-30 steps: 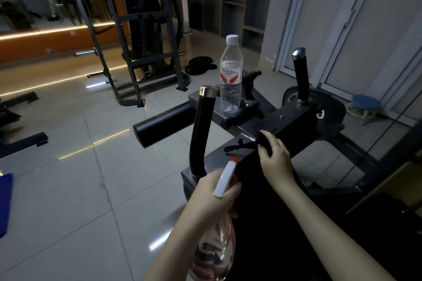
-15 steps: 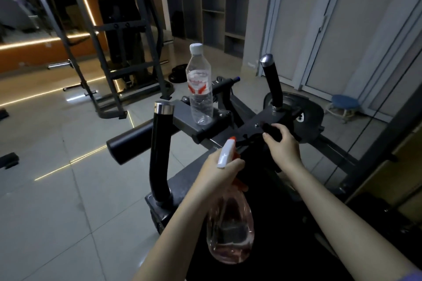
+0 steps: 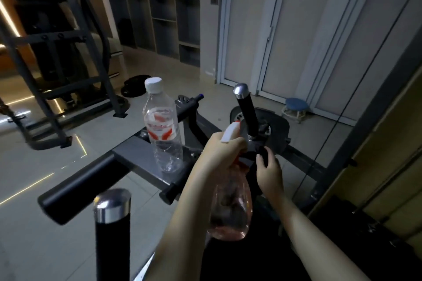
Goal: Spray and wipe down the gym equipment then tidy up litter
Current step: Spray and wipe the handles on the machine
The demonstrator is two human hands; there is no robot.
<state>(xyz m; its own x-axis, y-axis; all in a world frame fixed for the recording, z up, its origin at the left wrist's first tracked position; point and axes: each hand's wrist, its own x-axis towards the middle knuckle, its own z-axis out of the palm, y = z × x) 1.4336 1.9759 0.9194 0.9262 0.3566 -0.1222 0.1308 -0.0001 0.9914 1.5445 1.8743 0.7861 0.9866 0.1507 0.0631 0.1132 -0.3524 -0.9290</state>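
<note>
- Moved up to the far handle [image 3: 247, 114]: left grip [image 3: 220, 150] holds the spray bottle [image 3: 230, 210], right grip [image 3: 270, 172] clutches a dark cloth [image 3: 265, 154] at its base.
- An arm bump could tip the water bottle [image 3: 163, 130] standing nearby on the machine.

Pink-tinted spray bottle [image 3: 230, 210], white-capped red-labelled water bottle [image 3: 163, 130], black chrome-tipped handles [image 3: 247, 113], blue stool [image 3: 296, 106].

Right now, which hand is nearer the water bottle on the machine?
Left. The left hand, gripping the spray bottle, is just right of the water bottle; the right hand, gripping a dark cloth, is farther right, below the upright handle.
</note>
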